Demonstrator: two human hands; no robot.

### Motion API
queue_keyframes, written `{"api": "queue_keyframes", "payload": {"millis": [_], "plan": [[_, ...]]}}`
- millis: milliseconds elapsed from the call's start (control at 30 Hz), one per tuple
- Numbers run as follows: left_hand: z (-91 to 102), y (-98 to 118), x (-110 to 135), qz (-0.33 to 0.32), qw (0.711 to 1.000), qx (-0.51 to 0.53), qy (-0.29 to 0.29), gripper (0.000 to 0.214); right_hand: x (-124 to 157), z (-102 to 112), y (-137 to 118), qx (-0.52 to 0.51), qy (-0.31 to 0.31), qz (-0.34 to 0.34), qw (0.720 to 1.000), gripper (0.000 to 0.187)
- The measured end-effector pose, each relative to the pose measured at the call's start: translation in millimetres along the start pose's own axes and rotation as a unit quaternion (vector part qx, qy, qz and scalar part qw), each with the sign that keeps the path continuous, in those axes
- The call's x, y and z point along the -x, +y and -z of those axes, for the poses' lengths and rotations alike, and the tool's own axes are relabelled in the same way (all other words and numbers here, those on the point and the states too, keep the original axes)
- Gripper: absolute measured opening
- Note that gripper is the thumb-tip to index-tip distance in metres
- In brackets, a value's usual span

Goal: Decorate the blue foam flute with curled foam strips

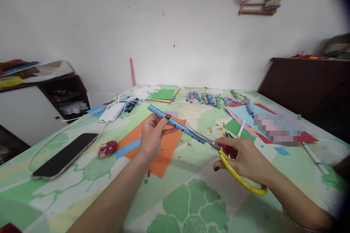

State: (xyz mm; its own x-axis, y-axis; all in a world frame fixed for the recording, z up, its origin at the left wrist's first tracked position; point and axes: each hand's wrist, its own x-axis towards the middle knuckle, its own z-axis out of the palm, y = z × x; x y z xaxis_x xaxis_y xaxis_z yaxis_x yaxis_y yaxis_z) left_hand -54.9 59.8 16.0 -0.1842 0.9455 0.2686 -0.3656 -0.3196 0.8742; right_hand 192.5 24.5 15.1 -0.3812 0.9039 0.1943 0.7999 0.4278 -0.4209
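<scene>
Between the thumb and fingers of my left hand (153,134) is a narrow blue paper strip (179,124) with dark spots, slanting down to the right. My right hand (243,156) grips a pair of scissors (240,179) with yellow handles. The metal blades lie along the lower right end of the strip; whether they are cutting into it I cannot tell. Beneath my left hand, an orange paper sheet (161,160) rests on the table, with another blue strip (128,148) across its left edge.
A phone (65,154), a dark red case (107,149) and a white power bank (111,112) with cables lie left. Curled paper pieces (209,99) sit at the back near a stack of coloured paper (162,94). Coloured sheets (242,111) and markers (314,157) lie right.
</scene>
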Motion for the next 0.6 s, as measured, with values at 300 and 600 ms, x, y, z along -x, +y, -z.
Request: {"api": "queue_keyframes", "payload": {"millis": [300,600], "plan": [[-0.4,2,1,0.038,0.998,0.009,-0.039,0.019,0,-8,-2,-0.021,0.015,0.031,0.999,0.027],[3.9,5,-2,0.037,0.998,0.007,-0.052,0.017,1,-5,-2,-0.032,-0.006,0.023,0.999,0.025]]}}
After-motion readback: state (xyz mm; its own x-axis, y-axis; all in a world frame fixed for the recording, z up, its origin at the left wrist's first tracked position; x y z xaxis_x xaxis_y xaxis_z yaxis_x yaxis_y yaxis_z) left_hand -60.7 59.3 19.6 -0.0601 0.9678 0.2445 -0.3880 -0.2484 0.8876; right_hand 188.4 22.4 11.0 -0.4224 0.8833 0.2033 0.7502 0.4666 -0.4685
